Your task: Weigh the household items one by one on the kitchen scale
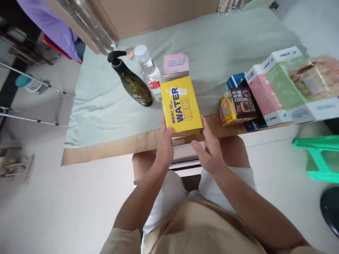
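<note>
A yellow box [182,106] with "WATER" printed on its top is at the table's near edge, between my two hands. My left hand [165,146] grips its left side, thumb at the near left corner and fingers along the side. My right hand [211,150] has its fingers against the right side near the front corner, the thumb sticking out below. Just beyond the box are a pink box [176,66], a clear bottle with a white cap [152,76] and a dark green pump bottle [135,86]. The box's underside is hidden.
To the right stand a brown cocoa box [243,104], a small yellow box [227,110], a pink-and-white carton [267,97], a green-and-white carton [286,83] and a bag of food [315,79]. Green cloth [212,42] covers the table. A green stool [317,144] is at right.
</note>
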`<state>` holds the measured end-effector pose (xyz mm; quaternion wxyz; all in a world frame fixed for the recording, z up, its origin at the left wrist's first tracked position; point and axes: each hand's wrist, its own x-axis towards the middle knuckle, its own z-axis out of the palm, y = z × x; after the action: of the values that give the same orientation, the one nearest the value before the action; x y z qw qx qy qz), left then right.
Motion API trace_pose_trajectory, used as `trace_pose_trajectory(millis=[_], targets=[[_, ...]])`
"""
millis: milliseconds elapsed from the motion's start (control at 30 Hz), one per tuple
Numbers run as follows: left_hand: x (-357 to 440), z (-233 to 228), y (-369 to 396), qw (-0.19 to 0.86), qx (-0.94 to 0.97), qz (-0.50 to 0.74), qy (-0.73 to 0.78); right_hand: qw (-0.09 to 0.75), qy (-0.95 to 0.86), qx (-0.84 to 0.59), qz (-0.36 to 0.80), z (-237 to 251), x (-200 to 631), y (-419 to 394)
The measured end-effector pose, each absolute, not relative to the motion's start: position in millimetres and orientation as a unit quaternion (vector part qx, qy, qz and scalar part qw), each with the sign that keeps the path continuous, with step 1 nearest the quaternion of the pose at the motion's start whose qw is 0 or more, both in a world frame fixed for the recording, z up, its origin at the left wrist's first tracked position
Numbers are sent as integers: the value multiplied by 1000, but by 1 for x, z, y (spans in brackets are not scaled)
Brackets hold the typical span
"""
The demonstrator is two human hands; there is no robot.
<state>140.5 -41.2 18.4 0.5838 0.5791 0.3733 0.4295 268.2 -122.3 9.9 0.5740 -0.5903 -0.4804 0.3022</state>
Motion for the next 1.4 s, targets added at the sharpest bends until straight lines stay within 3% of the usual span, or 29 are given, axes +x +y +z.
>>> trace_pose_trajectory(millis=[400, 600, 833, 1400], targets=[[142, 2, -26, 541, 616, 443, 363, 580, -490, -563, 325, -14, 292, -99], [94, -9, -5, 362, 576, 524, 512, 604, -385, -648, 258, -28, 312, -103], [69, -25, 7, 420, 568, 478, 523, 526, -439, -664, 299, -28, 324, -104], [76, -16, -1, 414, 582, 445, 541, 490, -441, -698, 279, -29, 324, -101]])
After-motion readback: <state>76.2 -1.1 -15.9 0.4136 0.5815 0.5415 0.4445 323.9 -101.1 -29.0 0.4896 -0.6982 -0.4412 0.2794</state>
